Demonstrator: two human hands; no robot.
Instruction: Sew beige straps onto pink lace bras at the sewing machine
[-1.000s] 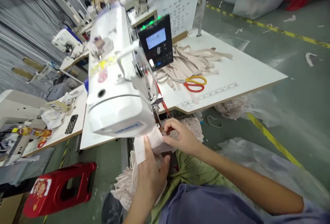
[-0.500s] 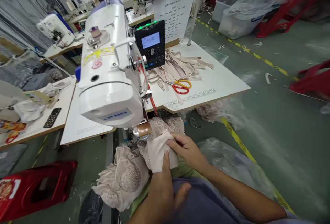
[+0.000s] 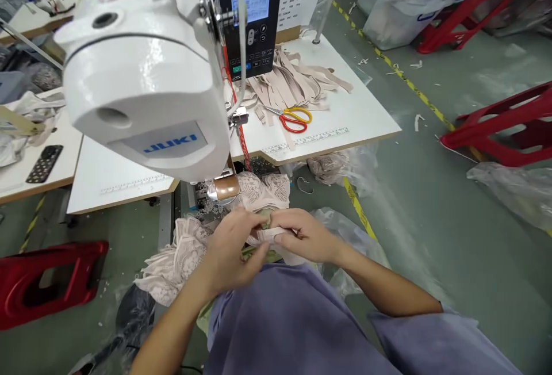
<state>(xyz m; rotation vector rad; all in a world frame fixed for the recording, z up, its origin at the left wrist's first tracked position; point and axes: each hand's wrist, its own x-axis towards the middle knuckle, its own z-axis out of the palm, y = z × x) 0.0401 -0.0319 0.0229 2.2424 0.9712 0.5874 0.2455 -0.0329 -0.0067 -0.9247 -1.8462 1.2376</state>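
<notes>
Both hands meet just above my lap, below the head of a white sewing machine (image 3: 142, 76). My left hand (image 3: 233, 245) and my right hand (image 3: 304, 237) each pinch a small pale pink fabric piece (image 3: 269, 234) held between them, fingers closed on it. More lacy pink fabric (image 3: 172, 257) hangs in a heap to the left of my hands and under the machine's needle end (image 3: 224, 186).
The machine's black control panel (image 3: 252, 15) glows behind. On the white table (image 3: 353, 122) lie pink straps (image 3: 297, 79) and red-and-yellow scissors (image 3: 293, 119). Red plastic stools (image 3: 47, 280) stand left and right on the green floor, with plastic bags around.
My head has moved closer to the machine. Both hands drew back from the needle toward my lap and now pinch the small fabric piece together.
</notes>
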